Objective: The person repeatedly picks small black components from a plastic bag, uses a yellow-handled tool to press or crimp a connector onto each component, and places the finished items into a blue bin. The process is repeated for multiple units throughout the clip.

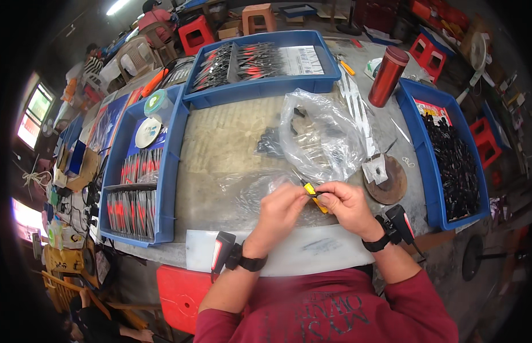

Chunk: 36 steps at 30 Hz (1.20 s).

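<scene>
Just above the near part of the table, my left hand (282, 209) and my right hand (349, 208) come together with fingertips pinched. Between them is a small black piece (317, 195), mostly covered by the fingers, so its exact kind is unclear. A yellow-handled tool (322, 207) lies slantwise beneath the fingertips, its dark tip pointing away from me. Beyond the hands spreads a crumpled clear plastic bag (349, 150). Some dark flat pieces (269, 143) rest by its left side.
Blue trays with packed black-and-red pieces stand at the left (169, 200) and far side (260, 86). A right-hand blue tray (416, 154) holds many small black parts. Nearby are a red thermos (388, 77), a round brown disc (393, 190) and a white sheet (277, 247).
</scene>
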Motion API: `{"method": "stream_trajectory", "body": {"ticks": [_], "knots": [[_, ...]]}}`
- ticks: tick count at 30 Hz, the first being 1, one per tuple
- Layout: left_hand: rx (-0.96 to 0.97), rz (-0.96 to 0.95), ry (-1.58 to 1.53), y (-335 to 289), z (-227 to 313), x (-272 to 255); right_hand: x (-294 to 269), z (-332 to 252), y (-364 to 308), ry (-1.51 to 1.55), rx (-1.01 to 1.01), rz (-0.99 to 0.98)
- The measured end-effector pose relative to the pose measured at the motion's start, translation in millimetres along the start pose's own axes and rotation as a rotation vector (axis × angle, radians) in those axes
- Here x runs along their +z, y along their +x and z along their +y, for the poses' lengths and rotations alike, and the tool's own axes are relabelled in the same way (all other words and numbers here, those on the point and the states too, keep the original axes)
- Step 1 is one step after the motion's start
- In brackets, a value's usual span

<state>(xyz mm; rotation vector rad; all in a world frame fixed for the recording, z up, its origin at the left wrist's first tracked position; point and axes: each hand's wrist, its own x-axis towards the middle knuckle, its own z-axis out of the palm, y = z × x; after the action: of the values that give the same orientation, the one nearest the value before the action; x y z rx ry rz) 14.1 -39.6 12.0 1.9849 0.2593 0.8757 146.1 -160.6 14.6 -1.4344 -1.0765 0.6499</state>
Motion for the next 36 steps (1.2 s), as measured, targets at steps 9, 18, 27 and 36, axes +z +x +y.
{"method": "stream_trajectory", "body": {"ticks": [9, 18, 27, 36], "knots": [[-0.044, -0.044, -0.037, -5, -1, 2, 10, 4, -8, -0.156, -0.103, 0.127], [-0.105, -0.062, -0.083, -3, -4, 4, 11, 6, -6, 0.264, 0.206, 0.078], [-0.085, -0.077, -0.013, -1, -7, -4, 4, 5, -6, 0.145, 0.15, 0.087], [-0.058, -0.14, -0.068, 1, -6, -10, 2, 1, -2, -0.187, -0.133, 0.112]]}}
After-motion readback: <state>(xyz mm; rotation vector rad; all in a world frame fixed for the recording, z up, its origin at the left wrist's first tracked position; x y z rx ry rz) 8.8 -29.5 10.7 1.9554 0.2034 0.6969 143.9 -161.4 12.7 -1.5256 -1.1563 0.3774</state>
